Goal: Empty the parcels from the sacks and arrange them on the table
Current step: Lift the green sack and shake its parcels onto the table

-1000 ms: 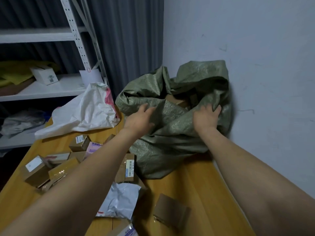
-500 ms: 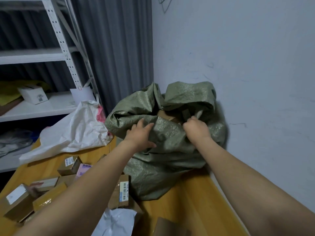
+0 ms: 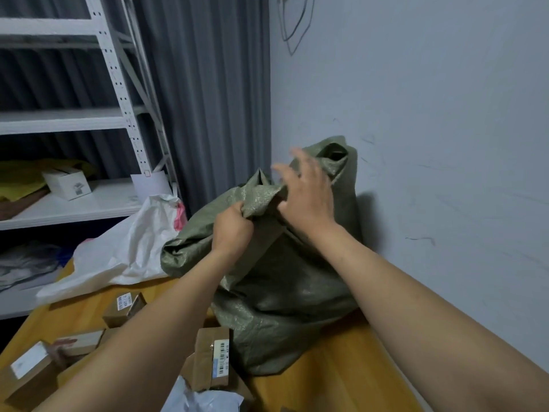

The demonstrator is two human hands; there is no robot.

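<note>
While you are hauling, sack [image 3: 282,292]: rising since 1 second ago.
Left hand [image 3: 233,231]: clenching a fold.
Right hand [image 3: 306,197]: fingers spreading, empty.
Table [image 3: 341,382]: tip-out probably nearing.

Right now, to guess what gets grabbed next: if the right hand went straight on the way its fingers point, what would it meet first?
Probably the raised top fold of the green sack, just beyond the spread fingers of the right hand; past that, the grey curtain. Depth is unclear.
</note>
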